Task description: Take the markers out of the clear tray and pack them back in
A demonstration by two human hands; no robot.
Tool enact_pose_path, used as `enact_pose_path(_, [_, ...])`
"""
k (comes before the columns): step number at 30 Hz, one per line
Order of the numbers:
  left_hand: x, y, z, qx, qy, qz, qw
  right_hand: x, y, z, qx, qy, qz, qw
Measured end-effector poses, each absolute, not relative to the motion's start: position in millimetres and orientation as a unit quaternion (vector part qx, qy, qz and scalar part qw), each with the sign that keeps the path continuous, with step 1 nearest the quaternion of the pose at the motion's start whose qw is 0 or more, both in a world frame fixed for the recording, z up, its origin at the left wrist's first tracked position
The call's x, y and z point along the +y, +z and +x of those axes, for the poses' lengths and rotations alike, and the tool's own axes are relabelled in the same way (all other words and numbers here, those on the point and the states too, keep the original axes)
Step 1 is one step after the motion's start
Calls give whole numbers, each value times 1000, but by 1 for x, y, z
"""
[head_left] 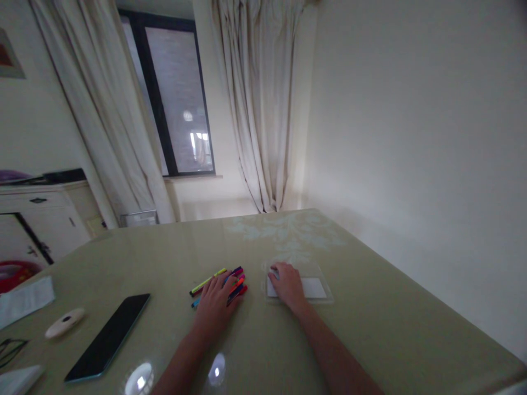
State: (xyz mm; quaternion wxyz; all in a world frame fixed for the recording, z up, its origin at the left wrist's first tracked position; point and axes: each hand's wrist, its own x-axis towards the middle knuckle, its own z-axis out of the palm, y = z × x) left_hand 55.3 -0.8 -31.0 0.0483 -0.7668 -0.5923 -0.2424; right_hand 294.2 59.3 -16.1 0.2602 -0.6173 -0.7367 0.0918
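Several felt-tip pens (208, 281) in yellow, blue, pink, orange and red lie in a loose heap on the table. Over them rests my left hand (214, 299), palm down, with its fingers stretched out and partly covering the pens. To the right lies a flat clear plastic case (329, 297) with a white card (314, 288) in it or on it. My right hand (288, 282) is on the left part of this case, its fingers curled and the thumb at the left side. The hand hides part of the card.
A large black phone or tablet (111, 336) lies at the left of the glossy table (164, 258). Near it are a white oval object (65, 322), a pale sheet (28, 299) and dark-framed glasses (11, 350). A wall (411, 164) runs along the table's right side.
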Motion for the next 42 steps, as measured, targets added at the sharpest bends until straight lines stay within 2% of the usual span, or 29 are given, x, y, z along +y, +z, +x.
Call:
enact_pose_path(12, [-1, -28, 54, -563, -284, -775, 37, 64, -17, 289, -736, 144, -601, 276])
enact_pose_path(15, [-1, -23, 57, -562, -325, -761, -2, 61, -17, 290, -743, 146, -593, 273])
enact_pose_path(18, [-2, -14, 63, -574, -387, -717, -83, 60, -16, 291, -746, 170, -585, 268])
enact_pose_path(21, [-5, -8, 72, -584, -435, -665, -167, 59, -11, 290, -728, 213, -565, 324])
enact_pose_path(25, [-11, -5, 87, -557, -485, -643, -201, 52, 0, 280, -688, 301, -478, 455])
enact_pose_path(30, [-17, -9, 103, -499, -483, -681, -233, 44, 3, 265, -645, 505, -323, 475])
enact_pose_path(36, [-19, -12, 106, -513, -460, -690, -220, 53, 3, 273, -518, 546, -349, 558])
enact_pose_path(42, [-20, -18, 104, -508, -402, -742, -174, 60, 1, 282, -430, 575, -362, 594])
